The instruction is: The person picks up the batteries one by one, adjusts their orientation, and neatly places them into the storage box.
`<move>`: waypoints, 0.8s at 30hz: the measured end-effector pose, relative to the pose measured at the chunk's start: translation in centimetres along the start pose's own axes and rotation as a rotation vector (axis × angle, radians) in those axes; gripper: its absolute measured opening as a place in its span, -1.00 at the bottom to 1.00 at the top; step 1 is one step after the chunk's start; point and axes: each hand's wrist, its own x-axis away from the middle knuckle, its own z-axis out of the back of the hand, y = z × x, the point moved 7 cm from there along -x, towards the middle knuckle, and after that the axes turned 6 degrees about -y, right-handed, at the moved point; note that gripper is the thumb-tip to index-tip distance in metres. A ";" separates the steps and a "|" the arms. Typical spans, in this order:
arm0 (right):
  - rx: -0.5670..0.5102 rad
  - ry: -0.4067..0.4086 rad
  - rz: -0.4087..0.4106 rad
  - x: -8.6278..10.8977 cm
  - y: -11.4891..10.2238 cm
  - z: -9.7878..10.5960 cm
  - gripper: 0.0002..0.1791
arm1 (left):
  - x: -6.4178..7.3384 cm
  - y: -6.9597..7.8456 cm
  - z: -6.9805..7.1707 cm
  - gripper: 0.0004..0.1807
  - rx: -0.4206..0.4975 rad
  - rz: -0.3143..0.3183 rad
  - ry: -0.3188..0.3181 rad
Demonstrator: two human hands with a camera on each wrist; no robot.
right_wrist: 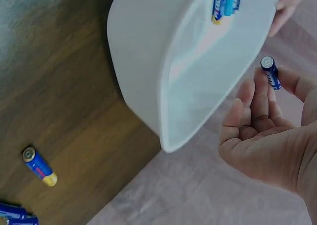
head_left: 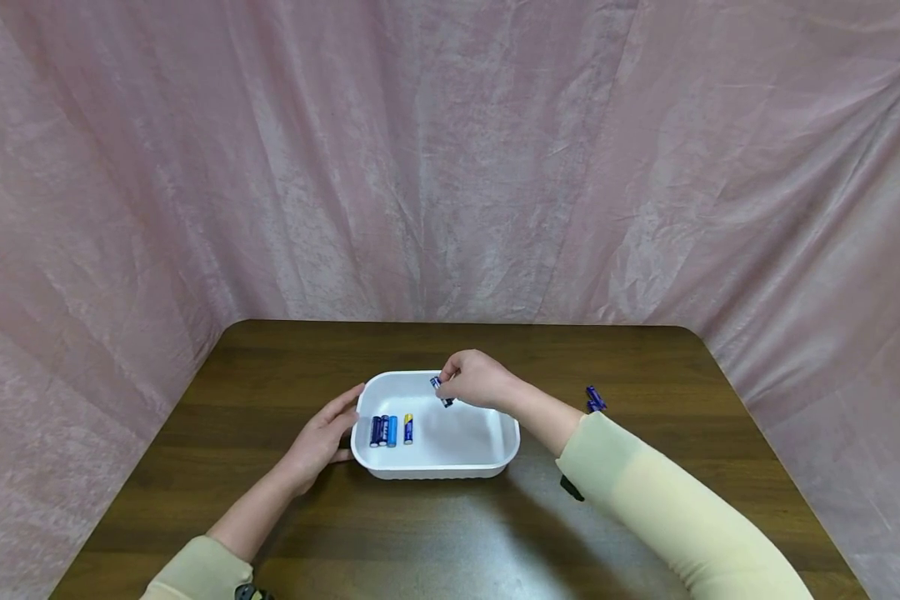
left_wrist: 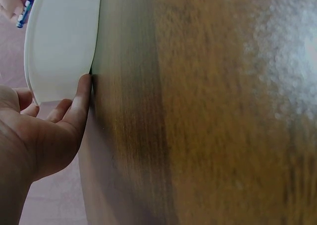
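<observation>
My right hand (head_left: pixel 480 379) pinches a dark blue battery (right_wrist: pixel 272 75) between thumb and fingers, above the back part of a white plastic tray (head_left: pixel 450 460). Fairly straight and spread, the fingers of my left hand (head_left: pixel 318 442) touch the tray's left end from outside; in the left wrist view one fingertip reaches its lower edge near the tabletop. Several batteries stand in a row in the tray's left half: dark blue ones (head_left: pixel 376 432), a light blue one (head_left: pixel 392 432) and, slightly apart, a blue-and-yellow one (head_left: pixel 408 430).
More blue batteries (head_left: pixel 596 397) lie on the brown wooden table (head_left: pixel 270 375) to the right of the tray, partly behind my right forearm. In the right wrist view a blue-and-yellow battery (right_wrist: pixel 39 166) lies apart from the others. A pink curtain (head_left: pixel 435 167) hangs behind the table.
</observation>
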 end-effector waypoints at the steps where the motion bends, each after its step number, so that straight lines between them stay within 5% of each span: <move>1: 0.010 -0.005 -0.007 -0.2 0.0 -0.4 -0.87 | 0.0 0.0 0.0 -0.45 -0.001 0.001 0.000; 24: 0.225 -0.092 -0.215 -4.3 1.9 -5.9 -0.83 | 0.2 0.4 0.0 -0.44 -0.004 0.013 -0.002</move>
